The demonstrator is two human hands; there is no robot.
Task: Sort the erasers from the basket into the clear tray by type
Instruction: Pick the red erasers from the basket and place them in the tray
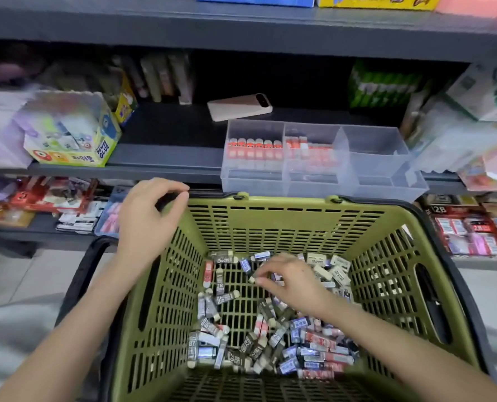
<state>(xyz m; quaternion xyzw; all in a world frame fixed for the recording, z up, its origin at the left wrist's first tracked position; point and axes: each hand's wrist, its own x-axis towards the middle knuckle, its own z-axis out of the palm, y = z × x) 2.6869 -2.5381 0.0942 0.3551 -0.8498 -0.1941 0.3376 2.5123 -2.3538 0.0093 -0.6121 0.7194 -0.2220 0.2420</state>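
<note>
Stationery shelves are crowding the background while a green basket (270, 227) is sitting nearest the person. Mixed erasers (314, 343) are lying heaped across its slotted floor. The right hand (293, 281) is reaching down into them, fingertips closing on a small eraser (252, 279) in what looks like a light pinch. The left hand (148, 219) is hovering by the far-left rim with fingers curled; whether it is gripping anything I cannot tell. Beyond, the clear tray (372, 146) is standing on the shelf (169, 132), with red-and-white erasers filling two compartments. Such a shallow pinch is risking a drop on the lift. The tray seems to be jutting past the shelf edge, so a knock could tip it.
</note>
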